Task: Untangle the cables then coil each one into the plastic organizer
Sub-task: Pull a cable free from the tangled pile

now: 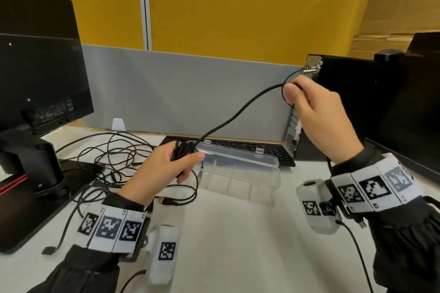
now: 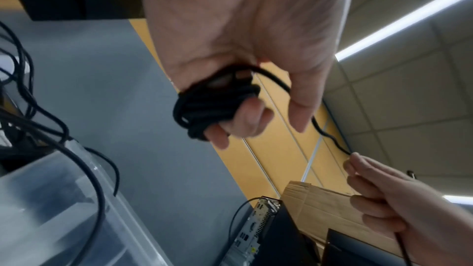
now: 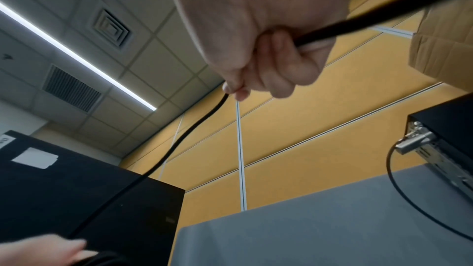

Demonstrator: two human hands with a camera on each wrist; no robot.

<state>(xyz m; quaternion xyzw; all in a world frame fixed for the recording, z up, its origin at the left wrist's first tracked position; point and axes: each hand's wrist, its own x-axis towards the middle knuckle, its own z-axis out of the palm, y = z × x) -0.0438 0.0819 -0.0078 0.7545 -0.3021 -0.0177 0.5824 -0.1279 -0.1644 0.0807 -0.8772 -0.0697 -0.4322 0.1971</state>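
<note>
My left hand [image 1: 176,162] [image 2: 245,108] grips a bundle of black cable coils [image 1: 184,148] [image 2: 204,106] wound round its fingers, just above the left end of the clear plastic organizer [image 1: 238,173]. From the bundle a taut black cable [image 1: 238,112] [image 3: 179,143] rises up and right to my right hand [image 1: 309,107] [image 3: 256,64], which pinches it between thumb and fingers near the computer case. A tangle of thin black cables [image 1: 114,157] lies on the white desk at the left, one with a gold plug [image 1: 166,201].
A monitor on its stand [image 1: 40,83] fills the left side. A black keyboard [image 1: 238,147] lies behind the organizer, whose lid stands open. A black computer case [image 1: 357,107] stands at the right with a thin cable plugged in. Grey and yellow partitions close the back.
</note>
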